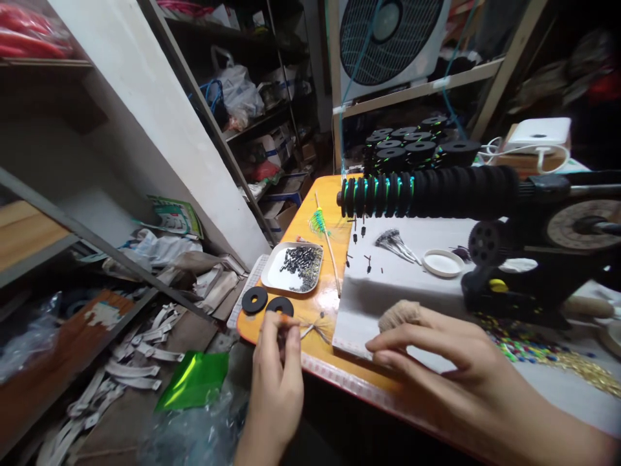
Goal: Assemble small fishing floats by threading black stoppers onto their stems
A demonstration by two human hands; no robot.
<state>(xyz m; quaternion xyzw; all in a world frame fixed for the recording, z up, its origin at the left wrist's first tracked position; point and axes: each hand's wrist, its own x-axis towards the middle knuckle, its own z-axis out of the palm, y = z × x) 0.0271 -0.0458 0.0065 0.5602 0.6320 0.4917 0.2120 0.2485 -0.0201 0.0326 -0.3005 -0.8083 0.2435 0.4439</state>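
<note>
My left hand [279,382] is closed in a pinch at the table's front edge. Something small, possibly an orange bit, shows at its fingertips, too blurred to name. Just beyond it lie two black foam rings [254,300] and a bundle of thin wires [316,328]. To the right, over the edge of a white board [359,323], my right hand [436,362] has thumb and forefinger pinched together; what they hold, if anything, is too fine to make out. A tan wrapping [400,315] covers one of its fingers.
A white tray [272,279] holds small black and metal parts. Behind the board, a rod [436,191] carries black foam rings with shiny green line, beside a dark machine [514,278]. Colourful beads [528,346] lie at right. A stick [332,259] crosses the table.
</note>
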